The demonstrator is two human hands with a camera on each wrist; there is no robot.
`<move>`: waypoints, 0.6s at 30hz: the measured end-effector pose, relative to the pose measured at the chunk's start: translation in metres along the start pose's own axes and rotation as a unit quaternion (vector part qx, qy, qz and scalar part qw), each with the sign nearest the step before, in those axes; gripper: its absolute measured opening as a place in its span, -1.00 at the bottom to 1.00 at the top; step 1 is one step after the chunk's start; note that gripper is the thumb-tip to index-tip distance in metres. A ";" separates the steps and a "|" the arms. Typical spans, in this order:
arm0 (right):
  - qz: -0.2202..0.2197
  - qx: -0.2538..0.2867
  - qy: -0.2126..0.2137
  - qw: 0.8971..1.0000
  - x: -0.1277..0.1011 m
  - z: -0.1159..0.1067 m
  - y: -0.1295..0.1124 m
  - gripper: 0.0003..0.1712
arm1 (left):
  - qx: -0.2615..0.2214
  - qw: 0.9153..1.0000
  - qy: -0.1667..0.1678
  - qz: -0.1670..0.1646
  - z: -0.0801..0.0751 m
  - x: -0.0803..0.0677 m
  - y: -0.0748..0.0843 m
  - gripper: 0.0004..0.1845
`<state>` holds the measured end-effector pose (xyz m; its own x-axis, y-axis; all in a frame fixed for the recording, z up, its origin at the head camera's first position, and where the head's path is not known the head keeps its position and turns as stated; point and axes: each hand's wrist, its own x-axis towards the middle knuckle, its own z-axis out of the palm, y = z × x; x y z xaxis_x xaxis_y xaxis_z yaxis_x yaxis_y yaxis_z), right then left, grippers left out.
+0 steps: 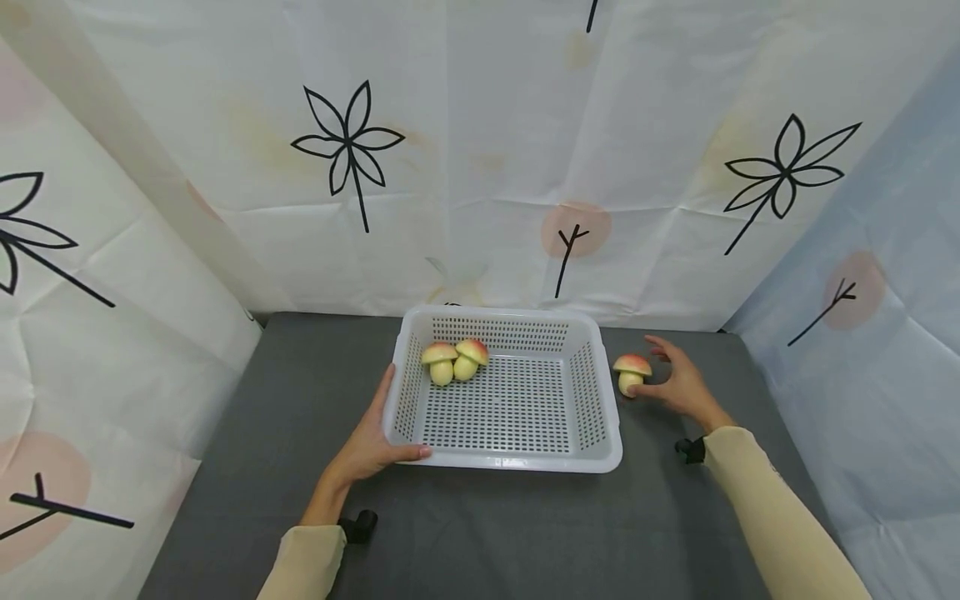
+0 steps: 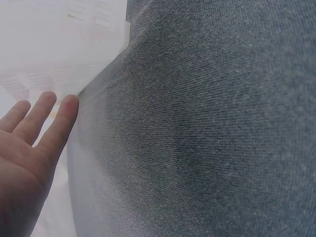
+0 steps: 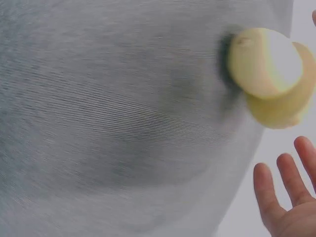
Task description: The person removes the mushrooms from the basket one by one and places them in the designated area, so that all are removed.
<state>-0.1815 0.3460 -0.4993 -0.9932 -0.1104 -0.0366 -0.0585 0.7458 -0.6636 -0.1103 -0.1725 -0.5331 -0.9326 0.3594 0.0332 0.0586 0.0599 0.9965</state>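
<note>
A white plastic basket with slotted walls stands on the grey cloth. Along its left side my left hand rests with fingers extended, the thumb lying over the front left corner of the rim. In the left wrist view, straight fingers reach the basket's wall. Two toy mushrooms, one beside the other, lie inside at the back left. Right of the basket is a third toy mushroom, red-topped with a pale yellow stem. My right hand spreads around it, thumb near the stem; in the right wrist view the fingers stand apart from this mushroom.
A dark grey cloth covers the table. White printed fabric hangs behind the basket, with more fabric at the left and right. A dark strap sits on the right wrist.
</note>
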 end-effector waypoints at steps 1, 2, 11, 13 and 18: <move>-0.003 -0.002 0.003 1.000 0.000 -0.003 -0.003 0.14 | 0.001 1.000 0.000 0.000 0.000 0.000 0.000 0.51; -0.009 -0.001 0.007 1.000 -0.001 -0.006 -0.006 0.13 | 0.001 1.000 -0.001 0.000 0.000 0.000 0.000 0.51; -0.066 0.024 0.033 0.997 0.001 -0.025 -0.048 0.09 | 0.003 1.000 0.001 0.001 -0.001 0.001 0.000 0.52; -0.075 0.025 0.033 0.996 0.003 -0.025 -0.060 0.10 | 0.002 1.000 0.001 0.001 -0.001 0.001 -0.001 0.51; -0.099 0.030 0.031 0.994 0.009 -0.019 -0.089 0.11 | 0.001 1.000 -0.001 0.000 0.000 0.001 0.000 0.51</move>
<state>-0.1875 0.2910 -0.4267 -0.9670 -0.2100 0.1441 -0.2499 0.6724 -0.6968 -0.1110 -0.1725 -0.5336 -0.9318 0.3614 0.0326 0.0588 0.0617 0.9964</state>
